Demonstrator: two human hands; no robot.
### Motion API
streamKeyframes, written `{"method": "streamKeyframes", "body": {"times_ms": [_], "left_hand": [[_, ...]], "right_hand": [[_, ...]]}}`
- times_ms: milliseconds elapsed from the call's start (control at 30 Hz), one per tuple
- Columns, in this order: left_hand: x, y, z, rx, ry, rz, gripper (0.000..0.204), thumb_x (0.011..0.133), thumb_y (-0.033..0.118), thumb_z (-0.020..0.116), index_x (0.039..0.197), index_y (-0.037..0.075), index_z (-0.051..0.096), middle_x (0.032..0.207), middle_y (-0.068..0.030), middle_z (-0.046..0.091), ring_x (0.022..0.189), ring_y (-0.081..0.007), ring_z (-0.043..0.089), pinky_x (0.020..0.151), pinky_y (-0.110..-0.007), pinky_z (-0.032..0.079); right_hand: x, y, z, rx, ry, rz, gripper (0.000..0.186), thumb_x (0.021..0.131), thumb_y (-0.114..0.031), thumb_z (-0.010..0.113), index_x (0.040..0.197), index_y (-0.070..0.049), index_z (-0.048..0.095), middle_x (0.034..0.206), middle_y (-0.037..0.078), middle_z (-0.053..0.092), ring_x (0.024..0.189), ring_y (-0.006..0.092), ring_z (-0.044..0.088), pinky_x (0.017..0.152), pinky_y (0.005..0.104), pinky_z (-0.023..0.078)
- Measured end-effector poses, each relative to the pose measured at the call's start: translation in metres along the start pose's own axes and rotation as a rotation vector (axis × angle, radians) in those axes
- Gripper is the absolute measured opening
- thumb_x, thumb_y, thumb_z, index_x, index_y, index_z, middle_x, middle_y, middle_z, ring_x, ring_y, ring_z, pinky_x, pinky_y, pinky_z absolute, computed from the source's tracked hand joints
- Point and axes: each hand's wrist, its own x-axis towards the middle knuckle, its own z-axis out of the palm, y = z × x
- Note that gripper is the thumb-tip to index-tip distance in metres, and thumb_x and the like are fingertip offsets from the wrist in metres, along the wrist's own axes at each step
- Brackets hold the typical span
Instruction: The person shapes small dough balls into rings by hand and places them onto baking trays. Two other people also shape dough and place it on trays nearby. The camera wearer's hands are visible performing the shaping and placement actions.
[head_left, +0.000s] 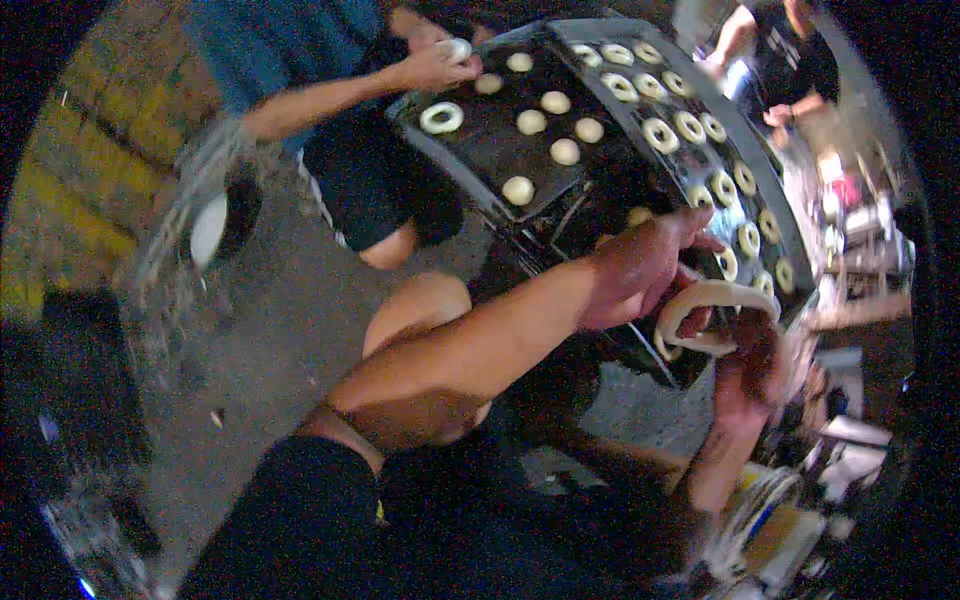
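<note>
Head view: gripping dough ring (718,292) in right hand (752,368)

Held above near edge of right tray (685,162). Cannot tell whether also gripped by left hand (635,275), positioned just beside it. Noted on right tray: spaced rings (690,127). On left tray (468,155): dough balls (555,102), plus single ring (441,118) near left corner. Noted over far edge: co-worker's hands (435,70) holding pale piece (458,50).

The site appears to be a bakery workroom. Dough balls (565,152) lie on the left dark tray (482,146); dough rings (650,137) fill the right tray (690,165) in rows. A co-worker (255,55) handles dough at the left tray's outer edge.
</note>
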Motion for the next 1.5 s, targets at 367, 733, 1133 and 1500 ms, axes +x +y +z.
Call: {"method": "streamKeyframes", "body": {"times_ms": [367,733,1133,1500], "left_hand": [[-0.046,0.025,0.019,0.392,0.621,0.367,0.043,0.098,0.038,0.053,0.125,0.005,0.057,0.109,-0.0123,0.068,0.096,-0.0192,0.065,0.083,-0.033,0.050],[-0.030,0.012,0.060,0.487,0.461,0.239,0.034,0.098,0.029,0.053,0.118,0.002,0.060,0.100,-0.0103,0.071,0.089,-0.0177,0.068,0.079,-0.031,0.052],[-0.040,-0.012,0.034,0.580,0.489,0.219,0.026,0.096,0.024,0.062,0.114,0.006,0.063,0.097,-0.0057,0.070,0.088,-0.0134,0.066,0.076,-0.028,0.050],[-0.054,-0.044,0.021,0.714,0.561,0.293,0.018,0.095,0.015,0.063,0.110,0.005,0.066,0.094,-0.0041,0.071,0.082,-0.0103,0.065,0.069,-0.025,0.050]], "right_hand": [[0.048,0.055,-0.107,-1.626,0.147,0.052,0.025,0.081,-0.021,0.077,0.089,0.001,0.070,0.077,0.009,0.070,0.071,0.0150,0.060,0.069,0.0350,0.050],[0.049,0.093,-0.156,-1.605,0.159,-0.068,0.029,0.070,-0.020,0.075,0.094,-0.005,0.070,0.087,0.023,0.068,0.087,0.0416,0.065,0.076,0.0501,0.053],[0.028,0.118,-0.145,-1.886,-0.006,-0.006,0.017,0.075,-0.017,0.072,0.089,-0.007,0.068,0.079,0.016,0.067,0.085,0.0360,0.067,0.070,0.0498,0.053],[0.069,0.185,-0.128,-2.213,0.127,-0.330,0.046,0.074,-0.026,0.071,0.114,-0.005,0.061,0.116,0.019,0.056,0.100,0.0419,0.057,0.088,0.0501,0.049]]}}
